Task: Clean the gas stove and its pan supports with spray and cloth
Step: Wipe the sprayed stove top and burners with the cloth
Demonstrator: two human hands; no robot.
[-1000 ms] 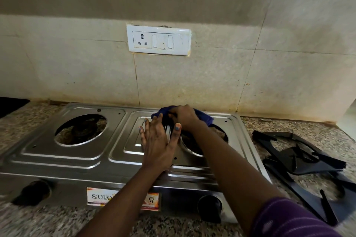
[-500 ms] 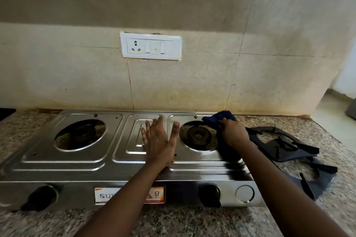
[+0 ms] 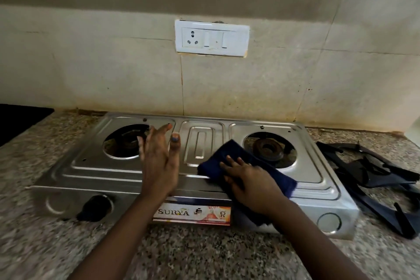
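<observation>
A steel two-burner gas stove (image 3: 95,166) stands on the granite counter with both burners bare. My right hand (image 3: 250,182) presses a dark blue cloth (image 3: 227,161) flat on the stove's front middle, fingers spread over it. My left hand (image 3: 159,161) is flat with straight fingers over the stove top, beside the left burner opening (image 3: 122,143). The black pan supports (image 3: 372,177) lie stacked on the counter to the right of the stove. No spray bottle is in view.
A white socket and switch plate (image 3: 211,37) is on the tiled wall behind. The granite counter (image 3: 204,252) runs in front of the stove. A black knob (image 3: 95,207) sits at the stove's front left. A dark surface (image 3: 18,120) lies at far left.
My right hand has dragged the cloth from behind the right burner to the stove's front middle. My left hand has shifted left toward the left burner.
</observation>
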